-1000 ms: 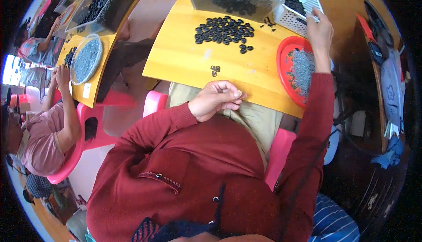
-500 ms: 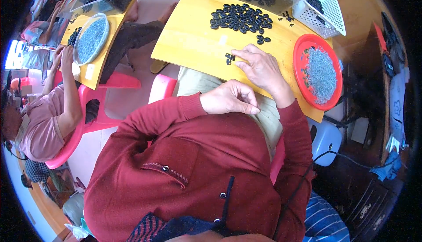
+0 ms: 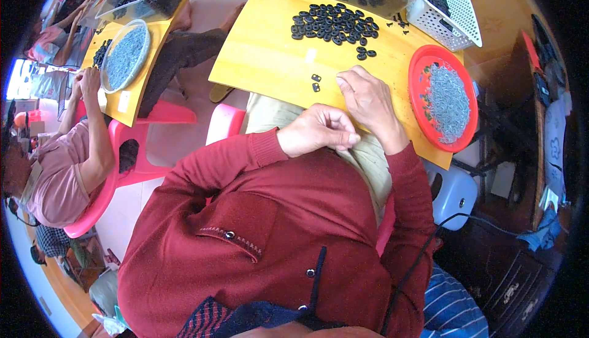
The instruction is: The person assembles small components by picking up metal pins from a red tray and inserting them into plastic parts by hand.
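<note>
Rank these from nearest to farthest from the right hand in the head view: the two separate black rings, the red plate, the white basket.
From the right hand:
1. Two separate black rings, just left of its fingers.
2. Red plate, to its right.
3. White basket, at the board's far right corner.

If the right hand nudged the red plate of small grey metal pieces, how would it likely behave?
The red plate would probably slide rather than tip: it looks shallow and sits flat on the smooth yellow board. The grey pieces are heaped loose, so they would likely shift. Its lower edge lies near the board's edge, so a push that way seems risky.
</note>
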{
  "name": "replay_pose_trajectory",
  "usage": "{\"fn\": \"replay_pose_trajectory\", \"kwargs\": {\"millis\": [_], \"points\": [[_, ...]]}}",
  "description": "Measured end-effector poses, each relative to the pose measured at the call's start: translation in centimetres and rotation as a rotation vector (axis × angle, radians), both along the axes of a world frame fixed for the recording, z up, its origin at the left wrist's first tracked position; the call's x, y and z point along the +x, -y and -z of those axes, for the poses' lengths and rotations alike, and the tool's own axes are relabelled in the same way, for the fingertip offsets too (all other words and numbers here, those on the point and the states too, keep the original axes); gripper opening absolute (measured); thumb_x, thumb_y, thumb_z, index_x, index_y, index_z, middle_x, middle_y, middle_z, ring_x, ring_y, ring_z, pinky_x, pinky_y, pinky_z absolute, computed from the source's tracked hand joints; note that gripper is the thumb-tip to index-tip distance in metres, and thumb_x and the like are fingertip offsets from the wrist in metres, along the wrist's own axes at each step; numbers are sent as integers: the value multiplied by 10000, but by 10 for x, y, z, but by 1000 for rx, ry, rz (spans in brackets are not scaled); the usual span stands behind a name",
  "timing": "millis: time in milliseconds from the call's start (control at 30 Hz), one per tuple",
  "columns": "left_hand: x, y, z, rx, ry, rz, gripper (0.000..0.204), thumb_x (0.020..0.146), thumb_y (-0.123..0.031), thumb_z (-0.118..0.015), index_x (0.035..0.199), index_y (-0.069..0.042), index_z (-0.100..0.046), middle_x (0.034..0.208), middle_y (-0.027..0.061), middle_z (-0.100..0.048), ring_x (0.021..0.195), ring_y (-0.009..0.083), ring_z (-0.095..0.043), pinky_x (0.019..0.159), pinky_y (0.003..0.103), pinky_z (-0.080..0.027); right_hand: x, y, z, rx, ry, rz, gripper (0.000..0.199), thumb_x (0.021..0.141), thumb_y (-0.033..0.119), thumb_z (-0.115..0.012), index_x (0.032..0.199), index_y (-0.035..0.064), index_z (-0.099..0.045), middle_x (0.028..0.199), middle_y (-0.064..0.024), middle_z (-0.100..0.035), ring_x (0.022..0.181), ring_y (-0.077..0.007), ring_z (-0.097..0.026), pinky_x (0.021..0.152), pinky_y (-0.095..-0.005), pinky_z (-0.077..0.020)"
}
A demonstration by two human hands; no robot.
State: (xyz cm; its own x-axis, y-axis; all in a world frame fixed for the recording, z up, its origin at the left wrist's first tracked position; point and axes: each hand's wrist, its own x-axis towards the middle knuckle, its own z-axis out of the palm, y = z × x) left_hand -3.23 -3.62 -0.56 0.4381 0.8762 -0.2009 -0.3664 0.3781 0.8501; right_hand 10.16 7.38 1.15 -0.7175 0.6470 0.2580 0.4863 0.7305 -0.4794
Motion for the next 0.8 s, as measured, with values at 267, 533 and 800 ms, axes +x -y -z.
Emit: {"fn": "replay_pose_trajectory", "kwargs": {"millis": [267,533,800], "points": [[-2,-1,-11,-215,228,-381,166,890,-154,-619,998,-31,-592,898,70,-656,749,120,-637,700,252,-555,32,43,-17,-224,-444,144,97,825,70,-633,901,8,-633,804,-155,-643,716,-285,-648,635,-345,-504],[-1,-1,-5,-197,204,-301,165,891,-114,-607,1012,-3,-620,916,90,-668,810,138,-644,750,269,-546,37,62,-7,-104,-535,123,63,781,17,-648,836,-9,-632,778,-133,-633,688,-269,-638,610,-342,-515],[0,-1,-5,-186,193,-267,187,878,-96,-619,1040,-4,-629,938,85,-669,837,140,-644,764,270,-543,39,67,-8,140,-447,68,119,757,-5,-615,873,22,-609,765,-97,-575,684,-272,-607,594,-357,-508]]}}
